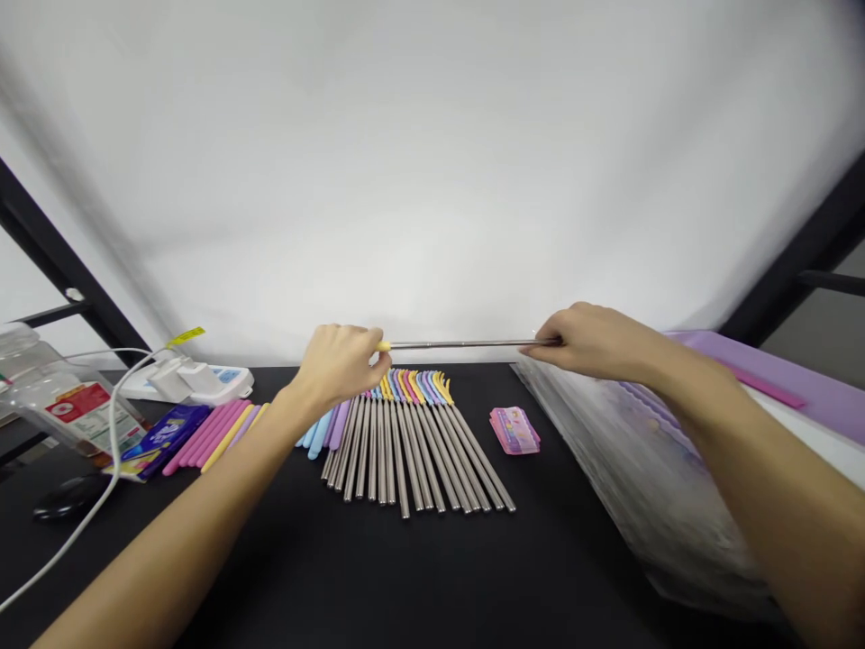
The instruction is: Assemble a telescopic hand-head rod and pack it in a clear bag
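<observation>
Held out level above the black table is a thin telescopic metal rod (463,343), drawn out long, with a yellow piece at its left end. My left hand (341,362) is closed around that yellow end. The rod's right end is pinched in the fingers of my right hand (574,338). Beneath them lies a fanned row of metal tubes (412,451) with curved coloured tips (412,386) in yellow, pink, blue and purple. Blue and purple handles (331,428) lie beside the row, partly hidden by my left arm.
Pink and yellow handles (213,433) lie left of my left forearm, near a blue packet (166,440), a power strip (220,383), a plastic jar (74,397) and a black mouse (71,498). Right are pink cards (514,430), clear plastic bags (608,460) and a purple box (811,383). A white wall stands behind.
</observation>
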The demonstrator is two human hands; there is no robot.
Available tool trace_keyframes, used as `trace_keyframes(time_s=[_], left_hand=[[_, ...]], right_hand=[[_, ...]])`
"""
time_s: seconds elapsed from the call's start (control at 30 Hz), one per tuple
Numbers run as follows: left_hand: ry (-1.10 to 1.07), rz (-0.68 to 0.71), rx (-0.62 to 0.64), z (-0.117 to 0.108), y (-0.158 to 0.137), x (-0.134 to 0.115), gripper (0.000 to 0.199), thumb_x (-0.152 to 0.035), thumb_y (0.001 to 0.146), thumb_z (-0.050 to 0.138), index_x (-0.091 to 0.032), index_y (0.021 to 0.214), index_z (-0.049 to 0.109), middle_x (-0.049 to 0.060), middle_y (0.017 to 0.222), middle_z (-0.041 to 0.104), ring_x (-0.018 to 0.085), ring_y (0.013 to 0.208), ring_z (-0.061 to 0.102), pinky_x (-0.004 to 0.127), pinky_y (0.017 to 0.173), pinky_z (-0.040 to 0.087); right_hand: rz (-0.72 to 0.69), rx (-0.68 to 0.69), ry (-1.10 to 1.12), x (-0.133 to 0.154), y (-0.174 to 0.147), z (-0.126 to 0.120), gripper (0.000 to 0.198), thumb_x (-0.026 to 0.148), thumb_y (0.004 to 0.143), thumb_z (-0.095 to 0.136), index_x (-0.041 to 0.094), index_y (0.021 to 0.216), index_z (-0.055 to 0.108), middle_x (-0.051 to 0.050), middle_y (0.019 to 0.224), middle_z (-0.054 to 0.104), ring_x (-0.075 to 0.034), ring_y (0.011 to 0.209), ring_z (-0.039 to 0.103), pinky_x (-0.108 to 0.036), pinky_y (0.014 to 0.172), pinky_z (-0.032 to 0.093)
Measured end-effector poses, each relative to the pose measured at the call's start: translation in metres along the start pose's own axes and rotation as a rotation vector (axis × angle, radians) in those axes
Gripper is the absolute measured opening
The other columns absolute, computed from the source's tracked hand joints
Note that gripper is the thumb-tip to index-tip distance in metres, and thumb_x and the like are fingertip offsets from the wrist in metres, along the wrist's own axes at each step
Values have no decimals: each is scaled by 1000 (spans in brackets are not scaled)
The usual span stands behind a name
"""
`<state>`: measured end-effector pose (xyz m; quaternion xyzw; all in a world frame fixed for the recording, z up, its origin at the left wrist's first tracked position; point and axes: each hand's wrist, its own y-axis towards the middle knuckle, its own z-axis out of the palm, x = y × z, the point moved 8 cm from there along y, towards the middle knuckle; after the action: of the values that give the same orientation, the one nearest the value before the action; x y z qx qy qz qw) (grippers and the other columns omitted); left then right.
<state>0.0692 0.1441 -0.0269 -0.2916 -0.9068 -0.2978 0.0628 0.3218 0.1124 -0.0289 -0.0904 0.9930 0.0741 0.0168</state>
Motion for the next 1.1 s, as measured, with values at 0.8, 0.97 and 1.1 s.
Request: trace_keyframes(time_s=[0.8, 0.97, 1.1], left_hand=[[-280, 350, 71, 6, -5, -74, 32, -36, 101, 32, -16, 110, 56, 4, 83, 62, 15, 69, 59, 25, 60, 38], [-261, 319, 34, 4, -3, -59, 30, -38, 99, 39, -16, 98, 58, 3, 80, 63, 15, 70, 61, 25, 59, 36], [-231, 316, 37, 6, -3, -52, 29, -37, 99, 40, -15, 96, 58, 3, 79, 64, 14, 66, 60, 25, 57, 34]], right_hand=[[-215, -67, 238, 85, -1, 13, 3, 19, 76, 53, 19, 78, 54, -1, 61, 59, -12, 50, 46, -26, 50, 25], [-242, -132, -23, 77, -4, 4, 19, 31, 87, 51, 18, 74, 56, -7, 74, 65, -20, 70, 58, -29, 61, 30], [-250, -80, 5, 73, -5, 11, 36, 42, 97, 38, 19, 72, 49, -5, 72, 63, -17, 61, 54, -29, 56, 26]])
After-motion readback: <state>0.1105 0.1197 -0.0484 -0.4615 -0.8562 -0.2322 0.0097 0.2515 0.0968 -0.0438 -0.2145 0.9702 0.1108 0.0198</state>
